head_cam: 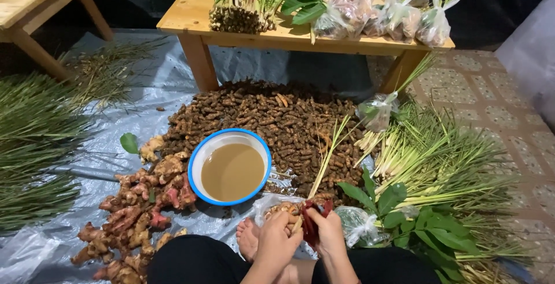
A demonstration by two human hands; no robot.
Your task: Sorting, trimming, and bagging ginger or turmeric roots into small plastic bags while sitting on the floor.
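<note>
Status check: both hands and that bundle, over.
Left hand and right hand both closed on a small bundle of roots, dark red chillies and a lemongrass stalk. White blue-rimmed basin of brown water just ahead, clear of the hands.

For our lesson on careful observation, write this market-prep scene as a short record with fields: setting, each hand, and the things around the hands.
Setting: person seated on a grey plastic sheet before a low wooden table
Left hand: grips the base of a lemongrass stalk
Right hand: holds dark red chillies
Centre: blue-rimmed bowl of brown water
Behind bowl: turmeric root heap
Left: galangal pile
Right: lemongrass bundles, green leaves
Table: tied plastic bags
</note>
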